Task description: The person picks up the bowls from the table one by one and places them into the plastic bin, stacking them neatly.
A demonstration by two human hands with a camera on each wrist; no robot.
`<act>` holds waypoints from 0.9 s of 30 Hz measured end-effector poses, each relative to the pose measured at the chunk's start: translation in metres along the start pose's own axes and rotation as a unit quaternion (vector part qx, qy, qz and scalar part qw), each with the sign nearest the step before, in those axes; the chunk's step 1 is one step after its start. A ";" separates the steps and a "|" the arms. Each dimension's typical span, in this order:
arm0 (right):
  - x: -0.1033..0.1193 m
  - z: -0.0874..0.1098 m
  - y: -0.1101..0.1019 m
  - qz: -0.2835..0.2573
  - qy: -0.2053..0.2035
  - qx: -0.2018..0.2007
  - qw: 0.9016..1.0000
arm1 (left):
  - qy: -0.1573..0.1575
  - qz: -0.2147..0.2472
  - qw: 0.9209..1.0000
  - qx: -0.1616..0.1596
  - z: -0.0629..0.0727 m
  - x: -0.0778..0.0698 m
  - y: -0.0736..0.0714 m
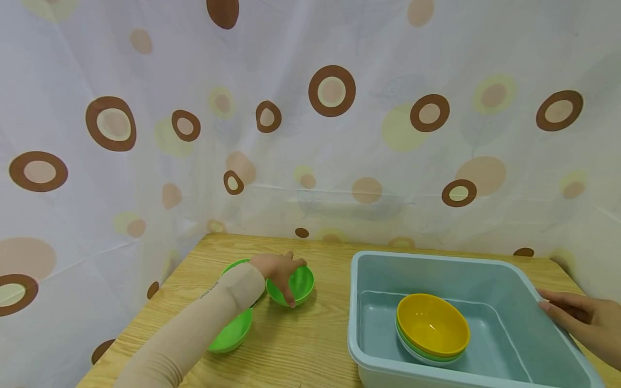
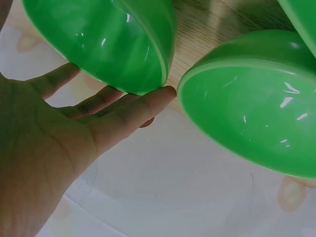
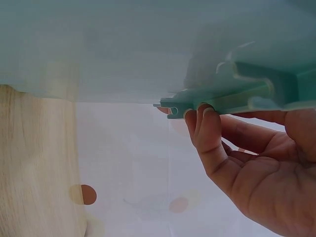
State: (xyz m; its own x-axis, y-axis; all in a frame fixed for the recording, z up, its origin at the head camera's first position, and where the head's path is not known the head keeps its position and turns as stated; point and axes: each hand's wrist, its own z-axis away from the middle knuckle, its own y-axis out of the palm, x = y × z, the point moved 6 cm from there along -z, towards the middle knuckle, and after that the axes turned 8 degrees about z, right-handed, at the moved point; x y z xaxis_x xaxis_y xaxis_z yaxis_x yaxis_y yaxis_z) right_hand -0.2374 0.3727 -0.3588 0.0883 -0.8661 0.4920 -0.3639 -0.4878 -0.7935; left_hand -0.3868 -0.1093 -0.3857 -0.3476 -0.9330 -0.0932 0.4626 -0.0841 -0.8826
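Note:
My left hand (image 1: 277, 269) reaches over a green bowl (image 1: 304, 284) on the wooden table, fingers spread across its mouth. In the left wrist view, fairly straight fingers touch the rim of this bowl (image 2: 106, 42). A second green bowl (image 2: 256, 116) lies right beside the fingertips there. Partly behind the left forearm is another green bowl (image 1: 234, 331). At the right, my right hand (image 1: 589, 319) grips the side rim of a light blue plastic tub (image 1: 354, 312), its fingers curled under the edge in the right wrist view.
Inside the tub a yellow bowl (image 1: 432, 324) tops a stack, with a green and a whitish bowl under it. A patterned curtain (image 1: 330, 145) hangs behind the table (image 1: 315, 350) and along its sides. The tub's walls stand between the stack and the loose bowls.

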 end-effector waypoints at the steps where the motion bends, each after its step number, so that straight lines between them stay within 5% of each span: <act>1: 0.000 0.000 0.000 0.000 0.000 0.001 1.000 | -0.001 -0.003 1.000 -0.001 0.000 0.000 0.000; 21: 0.002 0.000 0.001 0.002 0.009 0.021 1.000 | 0.014 -0.013 1.000 0.006 0.004 -0.004 0.000; 27: -0.001 0.000 0.001 -0.009 0.002 0.009 1.000 | 0.045 -0.017 0.999 -0.006 0.010 -0.011 -0.010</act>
State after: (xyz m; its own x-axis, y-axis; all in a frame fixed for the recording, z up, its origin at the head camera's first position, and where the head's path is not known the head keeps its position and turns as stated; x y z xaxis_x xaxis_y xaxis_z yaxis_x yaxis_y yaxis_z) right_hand -0.2382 0.3732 -0.3600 0.0910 -0.8568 0.5076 -0.3453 -0.5052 -0.7909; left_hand -0.3794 -0.1015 -0.3717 -0.4349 -0.8946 -0.1028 0.4392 -0.1110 -0.8915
